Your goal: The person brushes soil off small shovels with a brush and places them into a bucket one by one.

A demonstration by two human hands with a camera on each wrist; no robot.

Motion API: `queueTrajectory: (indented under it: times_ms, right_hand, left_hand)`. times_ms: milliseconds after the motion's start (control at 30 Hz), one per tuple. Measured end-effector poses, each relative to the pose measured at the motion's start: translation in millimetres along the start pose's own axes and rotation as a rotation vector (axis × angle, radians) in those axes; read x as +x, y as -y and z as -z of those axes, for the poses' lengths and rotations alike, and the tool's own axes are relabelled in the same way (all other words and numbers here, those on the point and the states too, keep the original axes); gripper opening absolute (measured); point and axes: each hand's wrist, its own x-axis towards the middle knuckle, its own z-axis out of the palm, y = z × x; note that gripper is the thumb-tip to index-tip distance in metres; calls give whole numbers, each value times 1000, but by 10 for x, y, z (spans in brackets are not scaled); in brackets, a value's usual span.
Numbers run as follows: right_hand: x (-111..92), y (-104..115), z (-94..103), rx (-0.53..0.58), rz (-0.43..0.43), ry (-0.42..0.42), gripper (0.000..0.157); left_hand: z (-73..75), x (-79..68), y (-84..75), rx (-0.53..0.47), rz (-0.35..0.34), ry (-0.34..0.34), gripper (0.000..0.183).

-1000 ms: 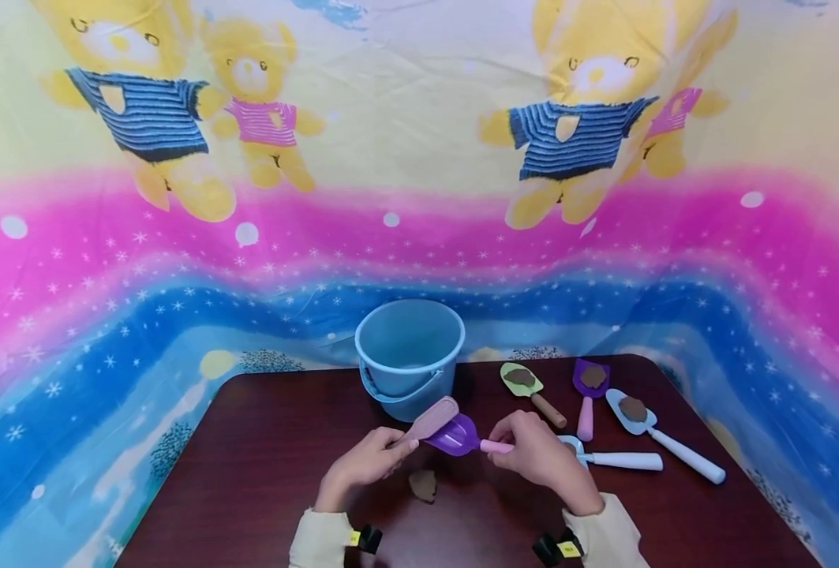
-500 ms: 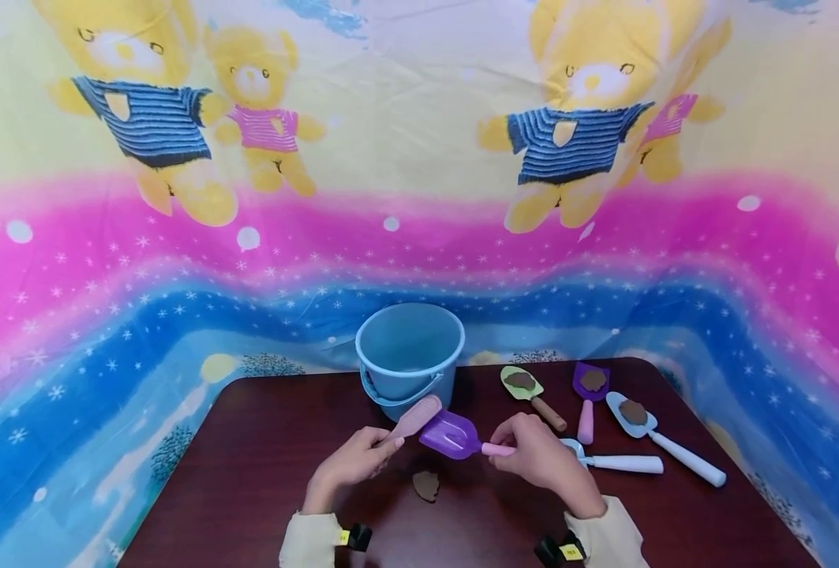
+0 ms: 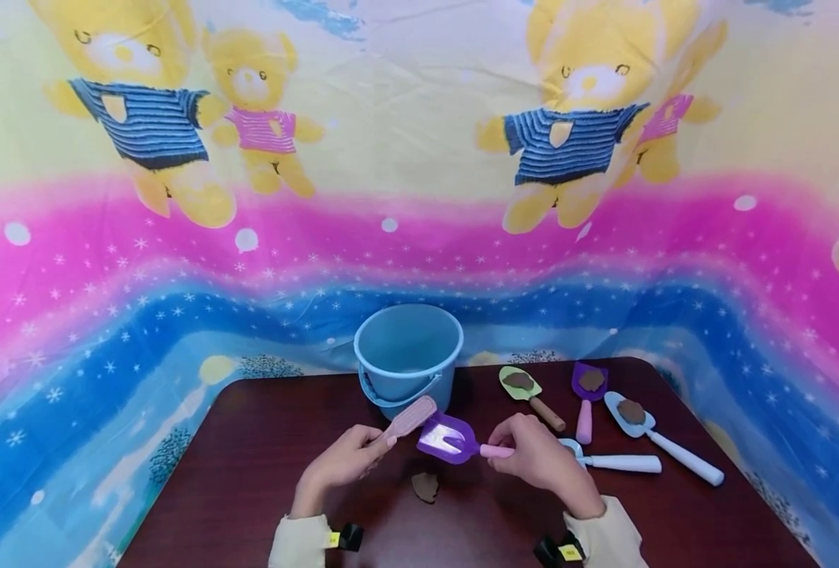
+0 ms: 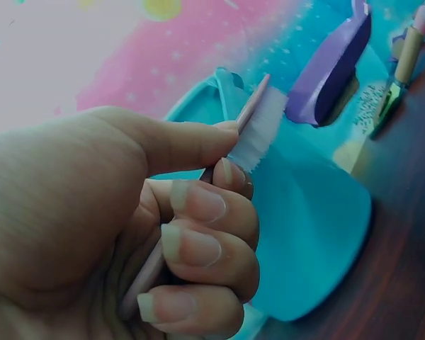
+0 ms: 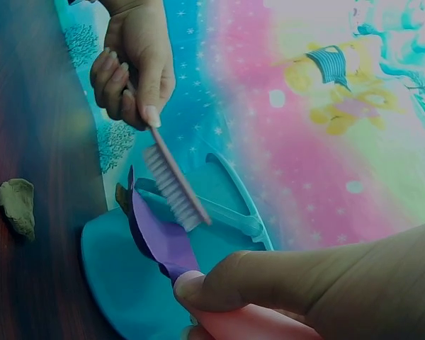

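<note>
Left hand [image 3: 341, 457]: fingers [image 4: 198, 248] curled round pink white-bristled brush [image 3: 413, 416]; right hand [image 3: 530, 450] pinching pink-handled purple plastic scoop [image 3: 447, 439], near blue plastic bucket [image 3: 405, 384].

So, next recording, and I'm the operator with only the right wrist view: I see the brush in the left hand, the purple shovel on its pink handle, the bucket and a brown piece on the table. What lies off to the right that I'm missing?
Observer: The head view shows four more shovels there: a green one, a second purple one, a long light blue one, and a white-handled one beside the right hand.

Operator: Do any of them carry something?

Observer: Three do: one brown lump on the green blade, another on the purple, a third on the long light blue. The fourth blade is partly hidden, so I can't tell.
</note>
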Motion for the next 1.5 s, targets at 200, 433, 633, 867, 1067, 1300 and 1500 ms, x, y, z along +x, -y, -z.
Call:
queueTrajectory:
  times_ms: [200,433,633,867,1067,1300,1500]
  right_hand:
    - [16,-3,10,-14,10,-15,9]
    - [-1,8,0,12,13,-17,8]
    - [-10,10,-4,18,25,-26,8]
    - [1,3,8,17,31,-25,7]
    - [5,7,17,17,52,-41,8]
    - [10,-2,25,12,62,-52,8]
    - [-1,6,31,1,43,-54,9]
  left_hand:
    - [2,-1,-59,0,-34,-9,39]
    - [-84,37,-113,12,-82,15,38]
    - [-161,61,-162,-1,-103,29,39]
    - [-304,122,-227,9,-89,51,38]
    - [-418,167,-262,3,-76,78,30]
    - [-453,193,-261,55,-64,68,30]
    - [-442,189,-268,93,-39,63,30]
